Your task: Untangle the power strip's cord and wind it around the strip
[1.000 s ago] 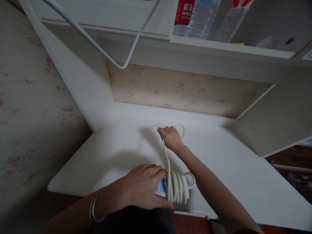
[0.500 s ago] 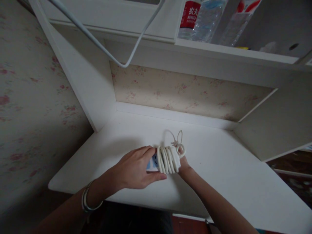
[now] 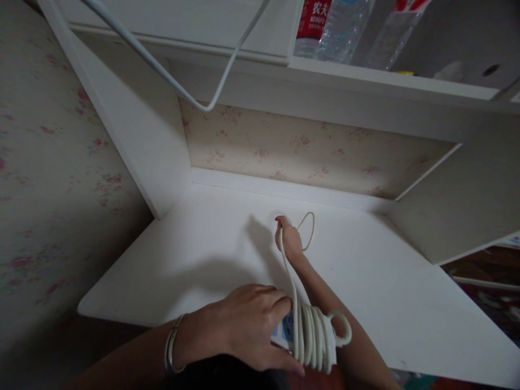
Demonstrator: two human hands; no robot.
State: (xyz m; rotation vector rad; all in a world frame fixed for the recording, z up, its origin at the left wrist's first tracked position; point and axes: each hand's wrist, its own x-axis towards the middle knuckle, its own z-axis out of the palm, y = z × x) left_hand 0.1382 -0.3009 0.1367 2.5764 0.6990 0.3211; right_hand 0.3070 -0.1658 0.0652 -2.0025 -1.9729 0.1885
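Note:
My left hand (image 3: 260, 327) grips one end of a white power strip (image 3: 283, 331) with blue socket faces, held off the table's front edge. Around the strip's middle and far end runs a coiled cream cord (image 3: 314, 338), with a small loop sticking out at the right. Farther forward, above the white tabletop, my right hand (image 3: 290, 241) is closed on the cord's free length. One stretch runs taut from it down to the coil. A loose loop stands out to the right of that hand. The cord's tip is not clearly visible.
A white desk (image 3: 357, 292) lies beneath, with side panels and a back ledge. Overhead is a shelf with plastic bottles (image 3: 345, 30). A thick white cable (image 3: 207, 105) hangs down in front of the upper cabinet. Flowered wallpaper (image 3: 32, 189) covers the wall at left.
My left hand has brought the wrapped power strip nearer and to the right. My right hand has moved forward from behind the strip, drawing out a length of cord between them.

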